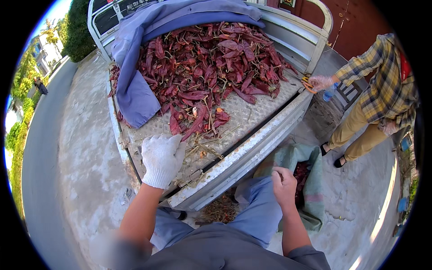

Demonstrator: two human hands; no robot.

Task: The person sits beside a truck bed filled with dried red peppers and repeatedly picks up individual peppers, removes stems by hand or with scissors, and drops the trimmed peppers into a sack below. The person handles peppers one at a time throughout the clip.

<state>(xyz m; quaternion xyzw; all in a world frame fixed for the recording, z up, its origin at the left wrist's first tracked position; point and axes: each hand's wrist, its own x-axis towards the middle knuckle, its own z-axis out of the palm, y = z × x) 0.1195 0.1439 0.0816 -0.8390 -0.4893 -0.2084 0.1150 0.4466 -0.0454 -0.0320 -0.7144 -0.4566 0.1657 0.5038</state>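
My left hand [162,161], in a white knitted glove, is over the near left part of a truck bed [251,113]. Its fingers are curled and meet the tip of a long dried red chili pepper [198,122]; whether they grip it is hidden. Behind it rises a large heap of dried red chili peppers [209,64], partly covered by a blue-purple cloth [133,91]. My right hand [285,185] is bare, with fingers drawn together and nothing visible in them. It is above the near side of a green woven sack [312,189] that holds some red peppers [300,180].
The lowered metal tailgate [243,157] crosses between me and the bed. At the right a person [381,87] in a plaid shirt and clear gloves holds orange-handled scissors [307,83] at the bed's corner. A water bottle [329,92] is beside them. Stalk scraps [219,209] lie below the tailgate.
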